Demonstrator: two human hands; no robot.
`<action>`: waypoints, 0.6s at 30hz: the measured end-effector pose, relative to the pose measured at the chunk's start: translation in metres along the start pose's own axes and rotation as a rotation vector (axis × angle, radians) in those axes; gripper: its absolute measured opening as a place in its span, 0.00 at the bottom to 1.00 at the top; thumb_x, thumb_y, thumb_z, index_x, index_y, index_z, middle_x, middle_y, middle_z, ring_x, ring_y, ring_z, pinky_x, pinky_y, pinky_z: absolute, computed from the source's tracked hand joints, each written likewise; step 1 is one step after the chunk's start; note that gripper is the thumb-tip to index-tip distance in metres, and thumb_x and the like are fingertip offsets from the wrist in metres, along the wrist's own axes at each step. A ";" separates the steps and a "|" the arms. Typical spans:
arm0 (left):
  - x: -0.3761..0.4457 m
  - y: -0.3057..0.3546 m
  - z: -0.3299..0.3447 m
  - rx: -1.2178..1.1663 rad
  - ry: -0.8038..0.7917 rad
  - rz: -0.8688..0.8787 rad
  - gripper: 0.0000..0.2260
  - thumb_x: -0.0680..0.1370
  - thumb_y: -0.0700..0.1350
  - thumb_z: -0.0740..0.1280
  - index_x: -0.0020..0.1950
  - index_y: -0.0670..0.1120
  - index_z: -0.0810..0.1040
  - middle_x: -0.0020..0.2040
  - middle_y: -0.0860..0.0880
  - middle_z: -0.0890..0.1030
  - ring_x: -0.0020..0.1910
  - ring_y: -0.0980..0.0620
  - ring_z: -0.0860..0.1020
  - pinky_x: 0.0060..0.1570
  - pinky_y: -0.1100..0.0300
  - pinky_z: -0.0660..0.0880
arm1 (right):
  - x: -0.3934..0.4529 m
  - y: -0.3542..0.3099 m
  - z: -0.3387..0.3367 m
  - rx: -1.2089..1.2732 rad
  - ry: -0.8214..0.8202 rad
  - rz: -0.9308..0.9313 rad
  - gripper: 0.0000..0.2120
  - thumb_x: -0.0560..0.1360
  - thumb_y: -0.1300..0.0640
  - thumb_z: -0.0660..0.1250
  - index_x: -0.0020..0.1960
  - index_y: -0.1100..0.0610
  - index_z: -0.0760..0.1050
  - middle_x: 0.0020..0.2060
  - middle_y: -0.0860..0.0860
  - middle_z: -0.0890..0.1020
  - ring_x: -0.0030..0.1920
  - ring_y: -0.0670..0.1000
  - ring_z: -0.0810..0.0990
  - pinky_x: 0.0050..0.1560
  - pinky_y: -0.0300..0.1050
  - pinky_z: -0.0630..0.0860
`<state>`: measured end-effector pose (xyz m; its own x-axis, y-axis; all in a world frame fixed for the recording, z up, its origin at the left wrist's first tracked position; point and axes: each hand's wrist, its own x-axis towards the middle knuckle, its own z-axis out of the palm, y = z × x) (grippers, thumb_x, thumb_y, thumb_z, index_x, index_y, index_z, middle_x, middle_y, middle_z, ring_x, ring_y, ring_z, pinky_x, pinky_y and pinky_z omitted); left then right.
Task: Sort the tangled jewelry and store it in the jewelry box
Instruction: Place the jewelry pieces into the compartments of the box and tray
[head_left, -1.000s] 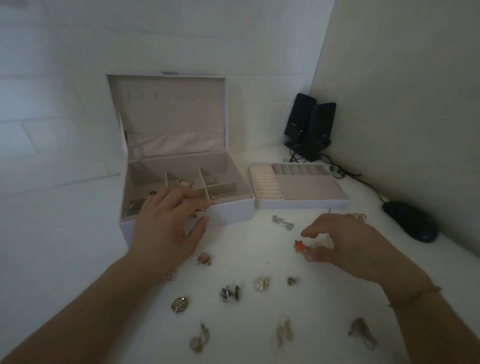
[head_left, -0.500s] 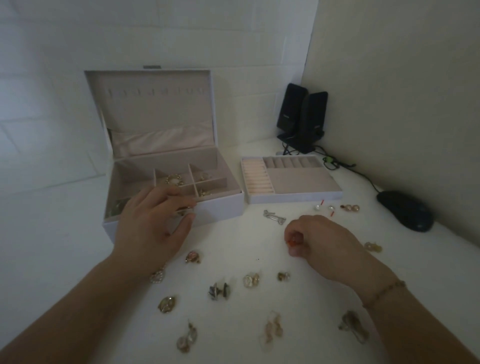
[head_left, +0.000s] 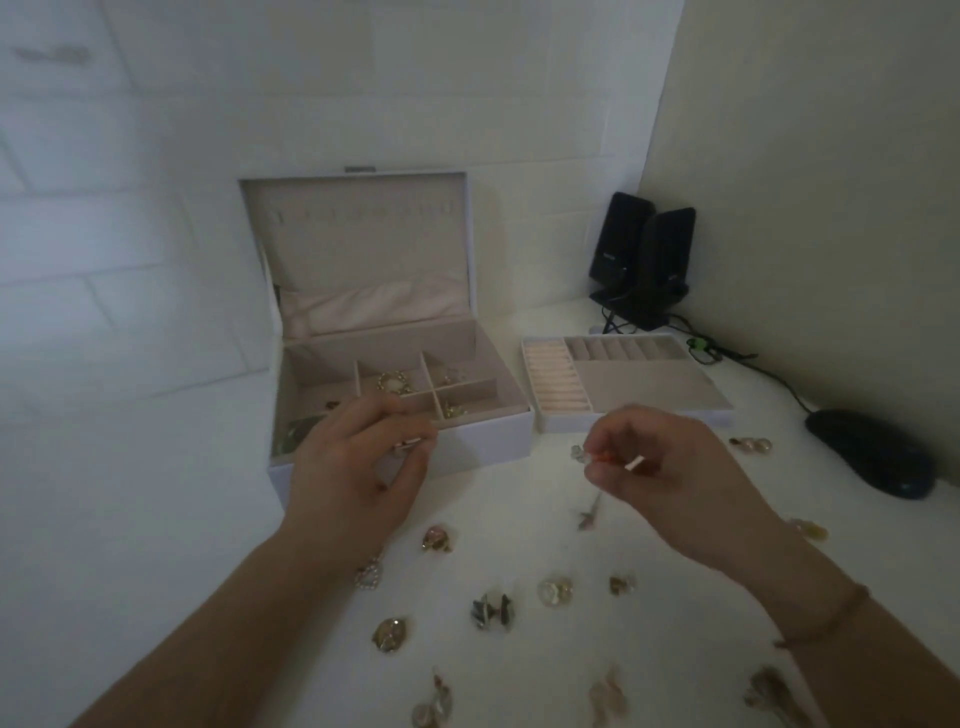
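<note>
pinching an orange earring (head_left: 602, 457), the right hand (head_left: 670, 478) lifted it for sorting; the left hand (head_left: 358, 467) gripped the box (head_left: 483, 447) front, likely steadying it.

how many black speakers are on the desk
2: both black box-shaped speakers stand in the far right corner, one left and slightly ahead, the other beside it. None seem hidden.

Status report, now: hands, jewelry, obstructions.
Right hand pinching small orange earring. Left hand on open jewelry box front. Loose pieces scattered on table. Nothing blocking.
</note>
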<state>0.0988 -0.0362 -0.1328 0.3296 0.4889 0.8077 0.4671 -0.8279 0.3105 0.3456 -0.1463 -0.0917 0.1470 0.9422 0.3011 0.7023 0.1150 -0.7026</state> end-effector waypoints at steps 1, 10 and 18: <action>0.000 0.000 0.000 -0.009 0.008 -0.003 0.07 0.75 0.44 0.68 0.45 0.44 0.85 0.47 0.57 0.77 0.46 0.56 0.77 0.45 0.57 0.76 | 0.007 -0.009 0.001 0.051 0.025 -0.019 0.11 0.69 0.61 0.74 0.39 0.46 0.77 0.36 0.47 0.80 0.37 0.43 0.78 0.38 0.34 0.75; 0.004 -0.008 -0.012 -0.047 0.259 -0.153 0.08 0.74 0.39 0.67 0.51 0.43 0.82 0.49 0.51 0.77 0.43 0.53 0.77 0.44 0.59 0.76 | 0.101 -0.060 0.026 0.115 0.005 -0.170 0.07 0.69 0.64 0.73 0.43 0.54 0.79 0.35 0.50 0.82 0.36 0.49 0.80 0.40 0.37 0.78; 0.008 -0.019 -0.018 0.006 0.213 -0.261 0.12 0.72 0.42 0.63 0.53 0.48 0.80 0.47 0.55 0.76 0.42 0.58 0.75 0.40 0.62 0.75 | 0.133 -0.022 0.057 -0.163 -0.056 -0.152 0.08 0.67 0.62 0.75 0.39 0.52 0.79 0.33 0.41 0.79 0.33 0.43 0.75 0.34 0.27 0.69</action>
<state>0.0777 -0.0212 -0.1234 0.0200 0.6154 0.7880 0.5179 -0.6805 0.5183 0.3102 -0.0059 -0.0727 -0.0047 0.9344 0.3561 0.8173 0.2088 -0.5371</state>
